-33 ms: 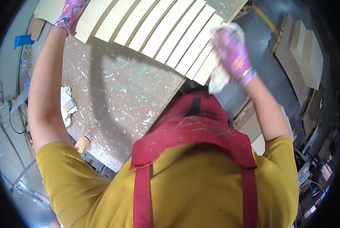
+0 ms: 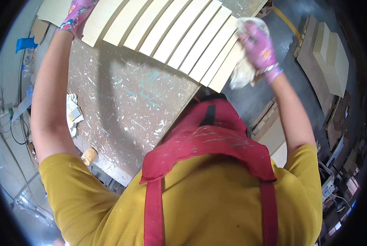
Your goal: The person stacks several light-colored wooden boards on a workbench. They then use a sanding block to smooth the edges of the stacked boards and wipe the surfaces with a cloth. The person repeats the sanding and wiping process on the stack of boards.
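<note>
Several cream wooden slats (image 2: 179, 37) lie side by side across the far part of a paint-spattered worktable (image 2: 126, 106). My left hand (image 2: 77, 14), in a pink flowered glove, grips the near corner of the leftmost slat (image 2: 103, 22) at the top left. My right hand (image 2: 259, 47), in a pink glove, is closed on a crumpled white cloth (image 2: 243, 74) and presses it against the end of the rightmost slat (image 2: 226, 69). Part of the cloth hangs below the hand, past the table's edge.
A yellow shirt and red apron (image 2: 208, 139) fill the lower middle. Rags and small items (image 2: 73, 115) sit at the table's left edge, with a blue object (image 2: 25, 43) beyond. Stacked boards (image 2: 327, 57) lie on the dark floor at right. Cables (image 2: 11, 123) run along the left.
</note>
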